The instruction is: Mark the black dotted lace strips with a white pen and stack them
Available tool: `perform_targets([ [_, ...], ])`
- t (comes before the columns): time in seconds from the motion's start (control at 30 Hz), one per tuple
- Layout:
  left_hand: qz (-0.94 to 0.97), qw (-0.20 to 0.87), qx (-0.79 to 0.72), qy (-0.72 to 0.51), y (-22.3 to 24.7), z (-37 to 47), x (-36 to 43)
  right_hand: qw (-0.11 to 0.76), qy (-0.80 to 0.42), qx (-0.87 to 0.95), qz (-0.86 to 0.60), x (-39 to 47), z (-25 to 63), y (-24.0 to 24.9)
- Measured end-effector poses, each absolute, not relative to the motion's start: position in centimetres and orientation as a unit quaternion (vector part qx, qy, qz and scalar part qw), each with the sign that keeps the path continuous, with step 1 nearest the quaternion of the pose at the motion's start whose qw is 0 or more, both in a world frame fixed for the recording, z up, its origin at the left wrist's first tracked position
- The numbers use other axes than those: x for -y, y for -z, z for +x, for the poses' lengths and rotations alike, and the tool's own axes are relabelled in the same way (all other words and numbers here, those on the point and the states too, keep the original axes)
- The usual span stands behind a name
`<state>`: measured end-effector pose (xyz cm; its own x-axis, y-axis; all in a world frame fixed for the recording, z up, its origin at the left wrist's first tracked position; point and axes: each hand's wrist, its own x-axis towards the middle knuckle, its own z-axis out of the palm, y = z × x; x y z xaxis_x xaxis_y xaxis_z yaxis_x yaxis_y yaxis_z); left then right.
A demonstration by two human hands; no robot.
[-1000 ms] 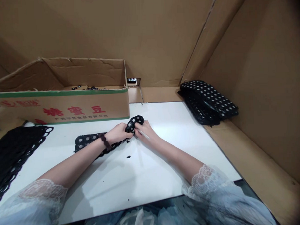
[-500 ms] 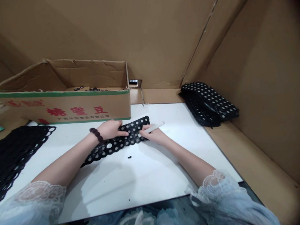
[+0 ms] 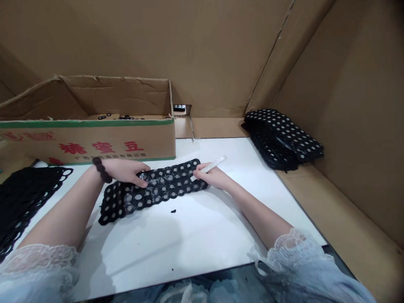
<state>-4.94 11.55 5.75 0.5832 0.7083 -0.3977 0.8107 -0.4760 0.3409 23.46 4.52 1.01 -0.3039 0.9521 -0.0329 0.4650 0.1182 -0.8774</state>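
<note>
A black strip full of round holes (image 3: 166, 184) lies aslant on the white tabletop, its left end bent over. My left hand (image 3: 124, 170) holds the strip near its left end, thumb on top and the other fingers mostly hidden. In my right hand (image 3: 211, 175) is a slim white pen-like tool (image 3: 213, 164), its upper end pointing up and right. Those fingers are closed round the tool at the strip's right end. The tool's lower tip meets the strip, but its shape is too small to make out.
Behind my left hand stands an open cardboard box (image 3: 141, 132) with small black rings (image 3: 125, 117) inside. Black perforated sheets (image 3: 23, 199) lie at left; a folded dotted pile (image 3: 285, 136) rests at right. A black scrap (image 3: 173, 211) is on the table (image 3: 205, 231). Cardboard walls (image 3: 200, 49) enclose the back and right.
My left hand has slid left along the strip, uncovering more of it. The right hand with the white tool has shifted slightly right, towards the strip's end.
</note>
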Motion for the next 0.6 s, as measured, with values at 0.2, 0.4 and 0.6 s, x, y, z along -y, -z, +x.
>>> perform_targets([
  [0.2, 0.848, 0.115, -0.481, 0.188, -5.5, -4.3, -11.5, 0.256, -0.459, 0.713, -0.464, -3.5, 22.8, -1.7],
  [0.4, 0.909, 0.123, -0.397, -0.026, -3.1, 0.6, -9.4, 0.282, -0.361, 0.765, -0.453, -3.2, 22.5, -1.8],
  [0.6, 0.882, 0.225, -0.402, -0.098, -2.6, 2.1, -8.2, 0.322, -0.378, 0.727, -0.474, -3.7, 22.4, -1.3],
])
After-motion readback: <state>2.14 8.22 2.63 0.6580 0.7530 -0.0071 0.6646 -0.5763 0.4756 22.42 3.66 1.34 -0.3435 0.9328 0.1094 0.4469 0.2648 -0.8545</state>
